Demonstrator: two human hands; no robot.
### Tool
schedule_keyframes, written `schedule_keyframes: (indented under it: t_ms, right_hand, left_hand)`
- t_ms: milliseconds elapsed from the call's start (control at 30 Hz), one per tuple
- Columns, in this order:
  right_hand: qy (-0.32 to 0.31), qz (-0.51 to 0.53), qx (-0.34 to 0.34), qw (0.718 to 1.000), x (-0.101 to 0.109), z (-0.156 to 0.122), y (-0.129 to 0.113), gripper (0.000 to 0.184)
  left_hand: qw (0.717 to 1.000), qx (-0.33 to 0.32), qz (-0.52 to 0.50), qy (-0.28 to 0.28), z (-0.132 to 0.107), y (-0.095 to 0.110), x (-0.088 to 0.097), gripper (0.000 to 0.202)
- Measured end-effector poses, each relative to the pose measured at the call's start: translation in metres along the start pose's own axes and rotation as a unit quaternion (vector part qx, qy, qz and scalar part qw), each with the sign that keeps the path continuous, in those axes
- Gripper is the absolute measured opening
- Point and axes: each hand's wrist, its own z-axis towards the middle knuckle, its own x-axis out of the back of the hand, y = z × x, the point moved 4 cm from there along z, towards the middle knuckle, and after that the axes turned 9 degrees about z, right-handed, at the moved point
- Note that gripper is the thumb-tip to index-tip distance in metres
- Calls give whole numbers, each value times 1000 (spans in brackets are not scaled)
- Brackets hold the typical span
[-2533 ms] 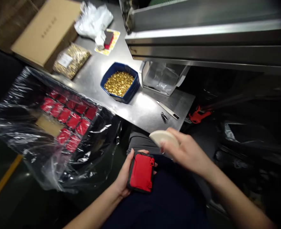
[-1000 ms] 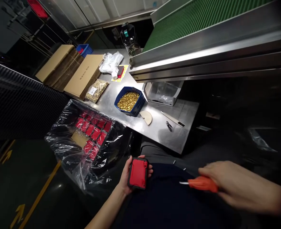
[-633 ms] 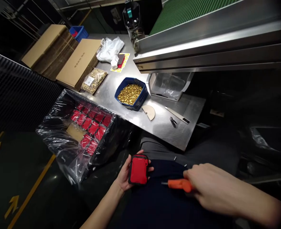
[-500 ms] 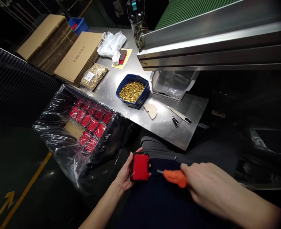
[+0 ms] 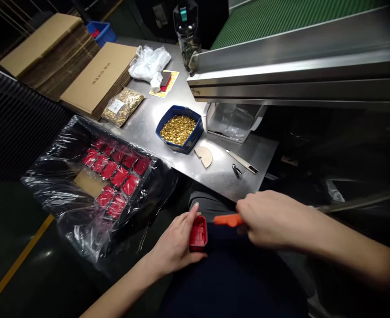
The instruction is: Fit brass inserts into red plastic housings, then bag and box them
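Note:
My left hand (image 5: 177, 240) is wrapped round a small red plastic case (image 5: 199, 234) and holds it over my lap. The case is turned so that a hollow red side faces up. Close by on the right, my right hand (image 5: 259, 221) grips an orange-handled tool (image 5: 227, 220). Its thin metal tip points left at the case; whether it touches cannot be made out. Beyond my knees, a blue bin (image 5: 193, 140) full of small gold-coloured metal parts stands on the metal table (image 5: 211, 179).
Left of me, a plastic-lined crate (image 5: 49, 172) holds rows of red cases (image 5: 118, 176). On the table lie a pale half-round disc (image 5: 204, 156), a white-handled knife (image 5: 243, 161), nail clippers (image 5: 236, 171), a bag of gold parts (image 5: 124, 106) and flattened cartons (image 5: 99, 77). A green conveyor (image 5: 297, 24) is behind.
My left hand has turned the red case over from its flat red face to its hollow side. My right hand has brought the orange-handled tool up and left, closer to the case.

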Motion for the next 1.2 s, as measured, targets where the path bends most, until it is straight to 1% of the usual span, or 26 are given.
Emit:
schedule_keyframes:
  t_ms: [33, 67, 133, 167, 233, 267, 300, 333, 400, 433, 467, 500, 533, 567, 600, 633, 700, 767, 800, 833, 867, 933, 967, 1000, 1067, 1200]
  right_hand:
    - [-14, -13, 5, 1000, -1, 1, -5, 23]
    - [-46, -27, 9, 999, -4, 0, -9, 19]
    - [-100, -45, 13, 994, -8, -9, -14, 15]
    - [-119, -45, 13, 992, -11, -16, -16, 13]
    - [-152, -42, -1, 987, -19, -32, -17, 6]
    - [-162, -46, -23, 985, -25, -40, -15, 8]
    - [-168, -50, -51, 983, -30, -49, -11, 14]
    - [-169, -44, -76, 982, -35, -58, -3, 17]
    - [-163, 16, -87, 983, -42, -75, 18, 12]
    - [-135, 47, -82, 986, -42, -84, 35, 9]
    - [-87, 63, -75, 991, -39, -91, 54, 11]
    - [-22, 47, -83, 995, -33, -98, 78, 22]
    - [49, 5, -102, 994, -25, -104, 103, 36]
    - [109, -38, -118, 986, -18, -108, 128, 49]
    - [152, -68, -137, 976, -12, -109, 152, 57]
    - [182, -88, -153, 967, -8, -107, 173, 60]
    - [220, -114, -179, 952, -2, -92, 207, 52]
    - [247, -141, -202, 937, 1, -69, 230, 37]
    - [259, -153, -217, 929, 1, -56, 239, 33]
    - [271, -163, -235, 919, 0, -45, 246, 31]
    - [281, -170, -255, 909, -2, -34, 253, 32]
    - [295, -176, -289, 894, -6, -18, 262, 35]
    - [297, -177, -298, 890, -9, -13, 266, 34]
    - [296, -177, -300, 889, -12, -9, 268, 34]
    - [285, -182, -276, 900, -17, -3, 271, 34]
    - [220, -196, -163, 942, -27, 5, 268, 30]
  left_hand:
    - [1000, 9, -14, 11, 1, -5, 2, 102]
    - [999, 23, -27, 23, 2, -11, 3, 104]
    - [991, 79, -90, 54, 4, -25, 6, 95]
    - [979, 121, -150, 65, 5, -33, 4, 85]
    - [933, 203, -286, 75, 6, -44, -4, 70]
    - [909, 235, -335, 74, 7, -47, -10, 68]
    - [894, 257, -361, 71, 9, -47, -15, 69]
    - [890, 269, -364, 65, 10, -45, -20, 71]
    - [897, 274, -342, 53, 16, -39, -26, 75]
    - [901, 270, -337, 47, 20, -35, -27, 78]
    - [902, 262, -341, 43, 25, -31, -27, 80]
    - [900, 253, -353, 41, 31, -26, -27, 82]
    - [896, 244, -368, 37, 39, -23, -26, 83]
    - [893, 234, -383, 31, 48, -19, -25, 82]
    - [891, 224, -394, 22, 57, -16, -26, 80]
    - [891, 212, -402, 10, 67, -13, -27, 77]
    - [892, 187, -410, -17, 87, -8, -33, 73]
    - [903, 172, -392, -38, 105, -5, -44, 69]
    - [914, 167, -369, -39, 113, -4, -49, 67]
    - [928, 159, -336, -30, 120, -3, -53, 66]
    - [945, 143, -292, -7, 126, -2, -56, 64]
    - [972, 99, -202, 65, 135, 3, -57, 62]
    - [978, 78, -166, 99, 138, 5, -57, 60]
    - [980, 64, -140, 125, 140, 7, -57, 58]
    - [980, 57, -118, 147, 141, 9, -57, 55]
    - [982, 56, -108, 146, 141, 5, -54, 56]
